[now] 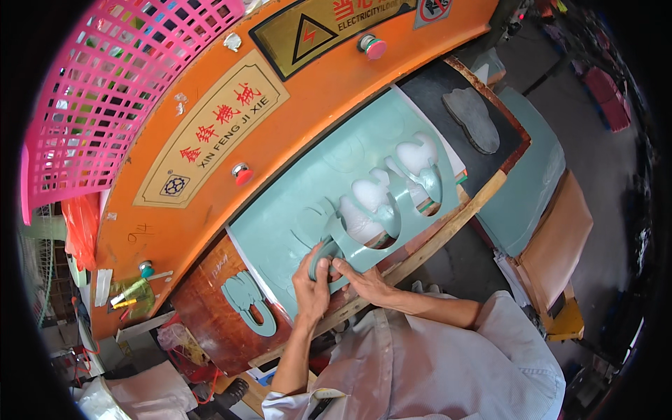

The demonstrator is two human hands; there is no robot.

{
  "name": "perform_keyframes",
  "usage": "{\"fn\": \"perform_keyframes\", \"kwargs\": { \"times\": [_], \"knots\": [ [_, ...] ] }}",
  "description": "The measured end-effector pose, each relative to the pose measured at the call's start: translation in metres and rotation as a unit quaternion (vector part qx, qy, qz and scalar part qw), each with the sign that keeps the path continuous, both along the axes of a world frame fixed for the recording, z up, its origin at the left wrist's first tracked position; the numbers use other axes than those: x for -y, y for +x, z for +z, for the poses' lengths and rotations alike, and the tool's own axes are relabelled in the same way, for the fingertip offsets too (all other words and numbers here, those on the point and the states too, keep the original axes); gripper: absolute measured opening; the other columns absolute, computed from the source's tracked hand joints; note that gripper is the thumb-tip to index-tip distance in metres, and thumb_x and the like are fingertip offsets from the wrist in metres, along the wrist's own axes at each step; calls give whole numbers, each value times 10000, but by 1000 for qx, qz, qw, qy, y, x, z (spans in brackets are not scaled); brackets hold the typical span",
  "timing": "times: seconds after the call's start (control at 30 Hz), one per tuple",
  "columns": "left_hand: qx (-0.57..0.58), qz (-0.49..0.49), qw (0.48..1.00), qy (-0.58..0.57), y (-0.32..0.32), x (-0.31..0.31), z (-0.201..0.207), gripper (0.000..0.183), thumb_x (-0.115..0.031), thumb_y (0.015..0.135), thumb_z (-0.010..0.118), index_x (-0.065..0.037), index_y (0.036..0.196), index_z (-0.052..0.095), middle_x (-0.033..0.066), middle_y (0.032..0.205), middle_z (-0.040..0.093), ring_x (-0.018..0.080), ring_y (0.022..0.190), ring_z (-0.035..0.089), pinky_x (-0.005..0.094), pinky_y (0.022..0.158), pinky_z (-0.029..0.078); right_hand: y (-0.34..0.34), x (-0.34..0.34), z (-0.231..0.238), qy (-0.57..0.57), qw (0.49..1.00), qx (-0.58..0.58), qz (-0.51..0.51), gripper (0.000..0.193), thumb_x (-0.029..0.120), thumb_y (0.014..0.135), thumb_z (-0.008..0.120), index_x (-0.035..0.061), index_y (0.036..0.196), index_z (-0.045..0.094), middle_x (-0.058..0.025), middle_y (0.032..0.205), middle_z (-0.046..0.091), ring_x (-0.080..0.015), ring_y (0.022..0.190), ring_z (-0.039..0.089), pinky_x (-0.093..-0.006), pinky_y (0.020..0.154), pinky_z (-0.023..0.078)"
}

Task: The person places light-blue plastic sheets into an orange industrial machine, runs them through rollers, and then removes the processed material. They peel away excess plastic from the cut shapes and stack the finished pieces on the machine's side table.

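A pale teal sheet (308,213) lies on the work table with several curved openings cut through it, and white material shows in them. Near its front edge my left hand (311,285) is closed round a small curved teal cut piece (323,255). My right hand (365,283) meets it there, thumb and fingers pressed against the same piece. The fingers partly cover the piece, so its full outline is hidden. To the left of my hands, cut teal U-shaped pieces (265,320) lie together on the red-brown board (203,304).
An orange machine beam (210,91) with red buttons (241,173) spans behind the sheet. At upper left hangs a pink plastic basket (77,133). A grey sole-shaped piece (472,120) rests on a black board (434,91). More teal sheets (525,189) and a brown sheet (556,238) lie right.
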State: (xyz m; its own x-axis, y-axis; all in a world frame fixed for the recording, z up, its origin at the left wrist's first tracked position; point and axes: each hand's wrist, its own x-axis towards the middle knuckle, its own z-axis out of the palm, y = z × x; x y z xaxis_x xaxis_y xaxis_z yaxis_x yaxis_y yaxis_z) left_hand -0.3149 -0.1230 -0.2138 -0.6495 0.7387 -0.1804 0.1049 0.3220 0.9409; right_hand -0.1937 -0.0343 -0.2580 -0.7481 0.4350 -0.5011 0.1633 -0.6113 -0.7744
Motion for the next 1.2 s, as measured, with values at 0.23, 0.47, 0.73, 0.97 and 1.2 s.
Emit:
{"fn": "perform_keyframes", "kwargs": {
  "times": [0.23,0.47,0.73,0.97,1.2],
  "knots": [
    [-8,17,999,-35,-42,-5,7,407,-285,1113,571,1,827,622,54,745,654,137,734,570,323,720,480,-12,25,12,32,995,-32,-83,399,324,1080,675,-36,1244,616,-135,1066,724,-167,791,724,-293,595,586],
    [-16,7,999,-41,-62,-10,-9,393,-264,1107,582,27,861,680,65,705,673,127,678,580,330,659,485,-15,27,5,59,995,-23,-83,353,270,1061,699,-49,1186,615,-123,926,713,-153,631,691,-292,515,546],
    [88,39,995,22,-34,0,-9,313,-250,1081,658,45,1111,758,22,778,662,111,751,576,315,719,509,-30,17,21,-101,993,44,-47,373,348,1044,691,22,1223,666,-124,1143,680,-174,764,717,-283,595,556],
    [-37,11,993,-107,-63,-1,-19,332,-246,1047,682,74,1004,757,81,659,643,147,629,570,374,608,488,-30,33,18,1,1000,19,13,328,338,1088,624,13,1063,659,-59,851,684,-146,659,648,-292,590,519],
    [-190,-71,972,-117,-98,-9,-24,298,-219,1022,680,60,1076,770,286,653,625,418,623,673,479,676,538,-34,54,9,103,994,9,33,373,335,1094,617,-16,976,652,-55,779,671,-126,641,621,-306,589,521]
  ]
}}
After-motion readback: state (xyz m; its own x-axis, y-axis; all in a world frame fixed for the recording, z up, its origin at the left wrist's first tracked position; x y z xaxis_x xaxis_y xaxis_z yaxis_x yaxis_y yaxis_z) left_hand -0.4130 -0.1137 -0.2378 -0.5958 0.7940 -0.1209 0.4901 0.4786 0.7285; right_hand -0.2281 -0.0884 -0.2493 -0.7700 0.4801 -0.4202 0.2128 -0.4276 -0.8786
